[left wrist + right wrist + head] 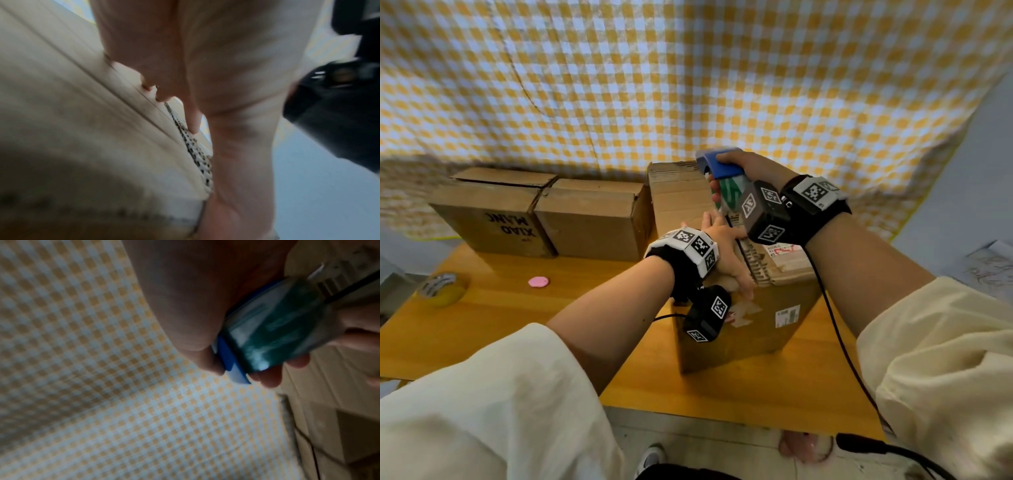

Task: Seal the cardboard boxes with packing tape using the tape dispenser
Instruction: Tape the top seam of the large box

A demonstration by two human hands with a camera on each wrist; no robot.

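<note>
A tall cardboard box (pixel 743 329) stands on the wooden table (pixel 524 308) in front of me. My left hand (pixel 726 250) lies flat on its top flaps with fingers spread; in the left wrist view the fingers (pixel 193 120) press along the box's seam (pixel 144 100). My right hand (pixel 743 168) grips a blue tape dispenser (pixel 722 168) with a green-printed tape roll (pixel 275 331), held over the far part of the box top. Two more brown boxes (pixel 496 212) (pixel 595 219) stand side by side at the back left.
A roll of yellowish tape (pixel 441 287) lies near the table's left edge, and a small pink disc (pixel 538 281) lies mid-left. A yellow-and-white checked cloth (pixel 688 85) hangs behind the table. A black cable (pixel 835 325) runs from my right wrist.
</note>
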